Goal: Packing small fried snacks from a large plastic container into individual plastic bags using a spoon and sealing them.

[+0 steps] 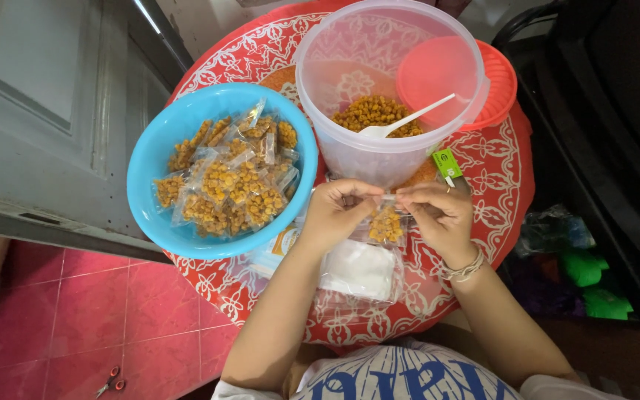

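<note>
Small clear bag (387, 224) of yellow snack, near worktop (498, 170) front edge: top pinched by fingers of left hand (338, 211) and right hand (438, 211). Done: filled bags heaped in blue bowl (150, 159), left edge. Left: snack in clear tub (350, 159) with white spoon (405, 121).

Item in my view: small clear plastic pouch of yellow-orange fried kernels (386, 224). Roughly half full, contents settled in lower part. Hangs upright above red patterned round table, top edge pinched at both corners between my fingertips, mouth stretched flat between them. Sits just in front of big clear tub, right of blue bowl, directly above stack of empty clear bags.
</note>
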